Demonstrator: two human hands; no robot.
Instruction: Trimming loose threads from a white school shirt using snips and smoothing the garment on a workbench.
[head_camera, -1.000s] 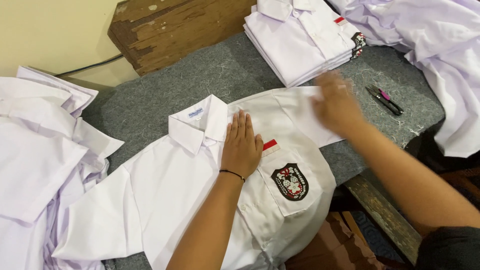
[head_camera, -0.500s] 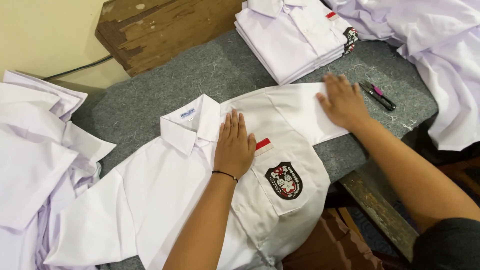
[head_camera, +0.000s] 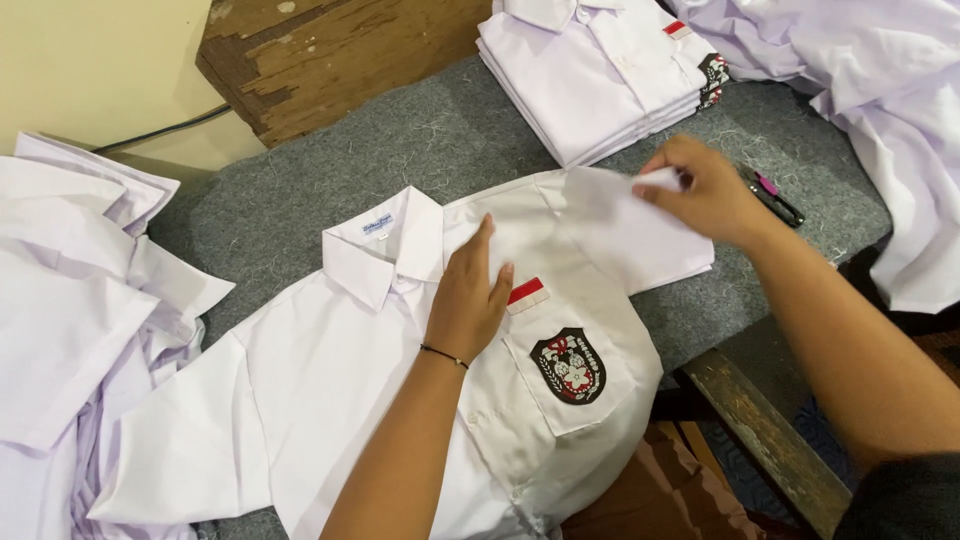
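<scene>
This is looking like a small garment workroom or uniform shop's packing corner rather than a home. A grey felt-covered table (head_camera: 300, 190) is serving as the work surface, with a neat stack of folded white shirts (head_camera: 600, 70) sitting at its far edge and loose heaps of unfolded white shirts (head_camera: 70, 320) lying on both sides. A worn wooden board (head_camera: 340, 50) is leaning by a plain cream wall (head_camera: 90, 60), and a pen (head_camera: 770, 195) is lying on the felt.
</scene>
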